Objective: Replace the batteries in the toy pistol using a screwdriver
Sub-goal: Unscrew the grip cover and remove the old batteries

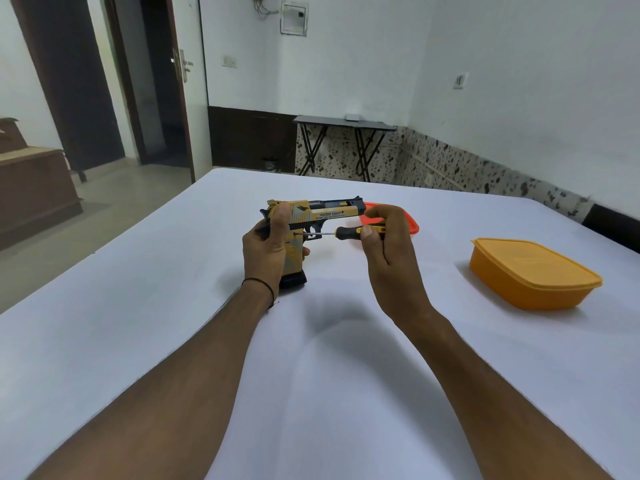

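Observation:
A yellow and black toy pistol [322,213] stands upright above the white table [173,289], barrel pointing right. My left hand [265,249] grips its handle from the left side, thumb up along the rear. My right hand [389,244] pinches the black and yellow handle of a small screwdriver [341,232]. The screwdriver lies level, and its thin shaft reaches left to a screw spot on the upper grip. No batteries are in sight.
An orange lidded plastic box [533,271] sits on the table to the right. A red-orange lid or tray [412,221] lies behind my right hand. A black folding table [343,124] stands by the far wall, a doorway at the back left.

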